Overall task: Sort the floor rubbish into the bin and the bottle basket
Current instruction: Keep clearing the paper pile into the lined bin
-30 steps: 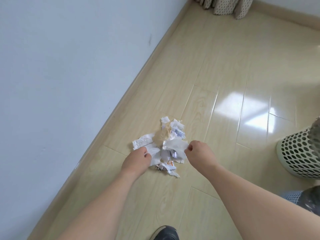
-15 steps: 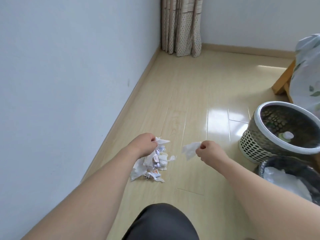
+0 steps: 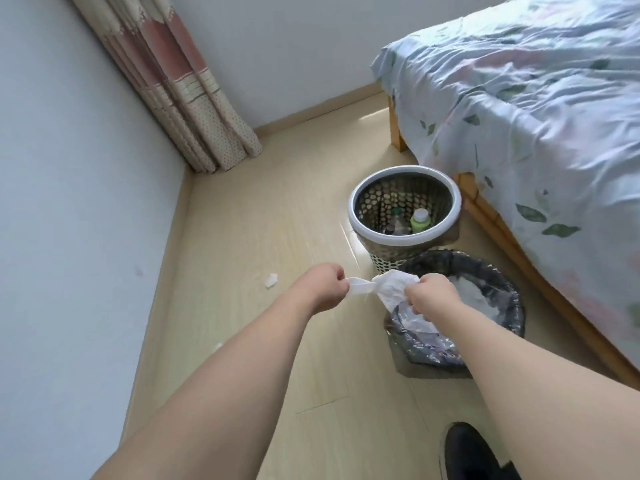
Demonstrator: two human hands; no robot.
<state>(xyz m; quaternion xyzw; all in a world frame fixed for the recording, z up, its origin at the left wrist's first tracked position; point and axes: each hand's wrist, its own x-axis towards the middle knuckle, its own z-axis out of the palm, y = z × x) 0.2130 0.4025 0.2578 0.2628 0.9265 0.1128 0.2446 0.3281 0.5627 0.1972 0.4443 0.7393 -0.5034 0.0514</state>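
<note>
Both hands, left hand (image 3: 323, 287) and right hand (image 3: 431, 294), pinch a crumpled white tissue wad (image 3: 391, 287) in a closed grip, just above the near rim of the black-lined round bin (image 3: 509, 306).

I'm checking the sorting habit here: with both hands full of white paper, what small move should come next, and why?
Probably carry both hands a little further right and let go. The left hand and right hand each grip crumpled white paper scraps at the near rim of the black-bag-lined bin, not fully over its opening. The white perforated basket holds bottles, so paper doesn't belong there.
</note>
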